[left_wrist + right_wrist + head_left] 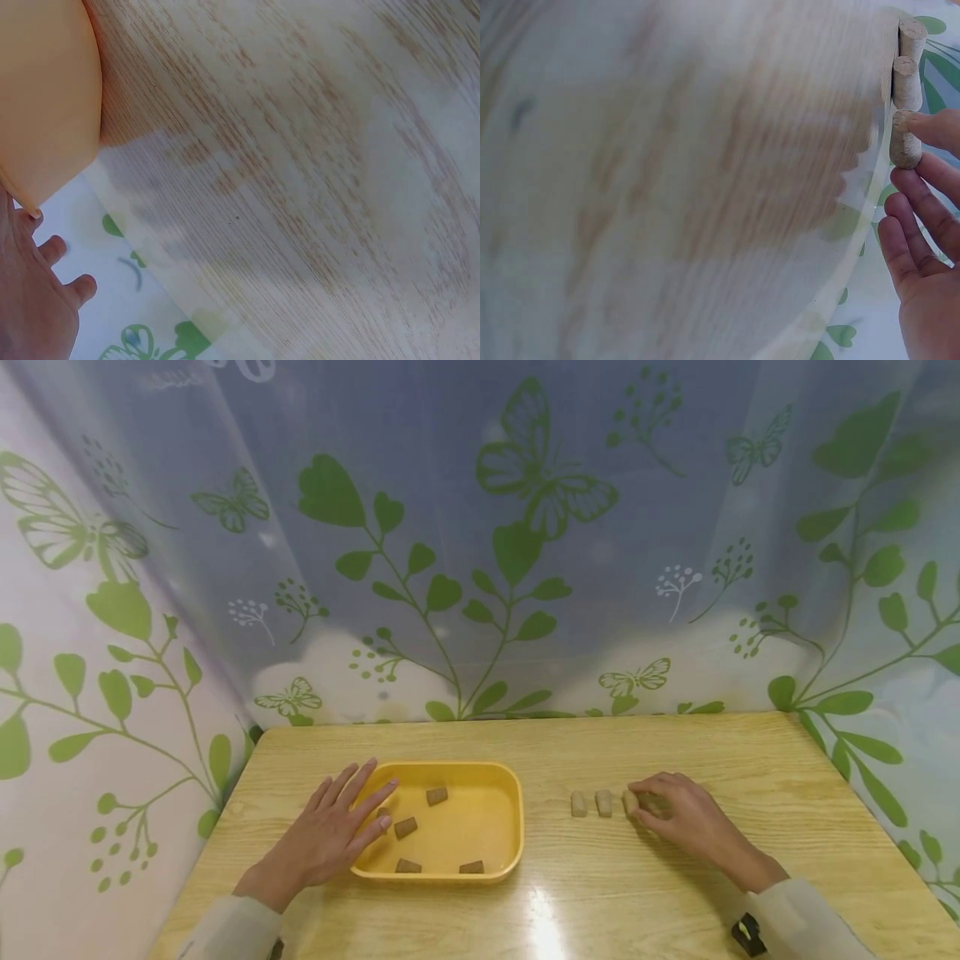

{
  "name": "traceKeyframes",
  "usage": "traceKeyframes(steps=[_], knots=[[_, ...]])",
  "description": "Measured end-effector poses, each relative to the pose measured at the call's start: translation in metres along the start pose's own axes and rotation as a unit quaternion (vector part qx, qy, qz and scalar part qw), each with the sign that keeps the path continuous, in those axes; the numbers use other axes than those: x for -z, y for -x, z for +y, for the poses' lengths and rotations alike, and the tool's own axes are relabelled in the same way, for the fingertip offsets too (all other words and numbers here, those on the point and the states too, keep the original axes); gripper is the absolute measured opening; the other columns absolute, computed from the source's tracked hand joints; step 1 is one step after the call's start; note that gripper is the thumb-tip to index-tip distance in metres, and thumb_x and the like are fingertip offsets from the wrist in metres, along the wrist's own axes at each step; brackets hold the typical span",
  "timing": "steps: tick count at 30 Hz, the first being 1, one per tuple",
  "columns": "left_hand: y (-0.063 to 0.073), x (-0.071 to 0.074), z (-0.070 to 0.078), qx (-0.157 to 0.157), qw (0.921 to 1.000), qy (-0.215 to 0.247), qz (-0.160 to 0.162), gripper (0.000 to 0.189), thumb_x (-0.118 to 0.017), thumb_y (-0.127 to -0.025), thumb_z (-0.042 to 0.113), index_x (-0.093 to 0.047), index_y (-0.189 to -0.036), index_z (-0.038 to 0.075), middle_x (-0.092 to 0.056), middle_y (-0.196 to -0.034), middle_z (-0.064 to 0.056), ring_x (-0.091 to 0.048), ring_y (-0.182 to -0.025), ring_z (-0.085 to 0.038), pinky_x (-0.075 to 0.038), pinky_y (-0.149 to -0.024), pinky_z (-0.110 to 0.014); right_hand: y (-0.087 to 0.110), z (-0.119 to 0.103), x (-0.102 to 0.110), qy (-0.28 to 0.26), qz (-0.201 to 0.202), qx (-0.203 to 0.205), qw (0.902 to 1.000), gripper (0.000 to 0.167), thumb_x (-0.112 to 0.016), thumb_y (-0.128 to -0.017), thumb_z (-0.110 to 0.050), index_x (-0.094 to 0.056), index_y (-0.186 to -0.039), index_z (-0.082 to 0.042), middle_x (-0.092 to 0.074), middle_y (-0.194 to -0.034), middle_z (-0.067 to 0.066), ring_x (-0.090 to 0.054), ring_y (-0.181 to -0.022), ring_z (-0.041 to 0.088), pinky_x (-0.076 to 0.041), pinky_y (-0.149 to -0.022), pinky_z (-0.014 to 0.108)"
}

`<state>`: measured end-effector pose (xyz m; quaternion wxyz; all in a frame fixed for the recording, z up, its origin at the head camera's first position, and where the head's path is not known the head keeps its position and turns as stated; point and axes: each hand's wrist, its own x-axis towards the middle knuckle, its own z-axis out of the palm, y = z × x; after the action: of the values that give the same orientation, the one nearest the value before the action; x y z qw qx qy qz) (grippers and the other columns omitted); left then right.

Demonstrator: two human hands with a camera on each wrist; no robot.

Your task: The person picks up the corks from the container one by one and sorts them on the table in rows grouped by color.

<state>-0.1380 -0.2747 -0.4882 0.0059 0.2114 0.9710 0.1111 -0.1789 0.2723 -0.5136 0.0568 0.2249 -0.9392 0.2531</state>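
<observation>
My right hand (686, 818) pinches a cork (904, 140) between thumb and fingertips at the right end of a short row. Just left of it, a second cork (603, 803) and a third cork (578, 804) stand on the table, spaced a little apart. A yellow tray (519, 818) sits left of the row. Across its left rim lies my left hand (330, 827), fingers spread and fairly straight, holding no cork. Several darker corks (437, 796) lie scattered inside the tray, one partly hidden by the left fingers.
The wooden table (570, 902) carries the tray and corks, with its back edge against a patterned curtain (420, 635). Similar printed cloth hangs along both sides. Bare wood lies in front of the row of corks.
</observation>
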Motion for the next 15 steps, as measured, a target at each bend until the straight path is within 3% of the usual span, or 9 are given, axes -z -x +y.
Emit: traceKeyframes(steps=[15], knots=[[0.0004,0.0003,0.0005,0.001,1.0000,0.001,0.002,0.058,-0.044,-0.117,0.051,-0.040,-0.171,0.030,-0.022,-0.182,-0.015,-0.024,-0.166,-0.047,-0.022,-0.128,-0.077,0.0029,0.0033,-0.0029,-0.009,-0.003,-0.010,0.9999,0.036,-0.087,-0.095,-0.019,-0.079,-0.128,-0.007,-0.079,-0.121,0.007,-0.071,-0.116,0.039,-0.059,-0.099,0.064]])
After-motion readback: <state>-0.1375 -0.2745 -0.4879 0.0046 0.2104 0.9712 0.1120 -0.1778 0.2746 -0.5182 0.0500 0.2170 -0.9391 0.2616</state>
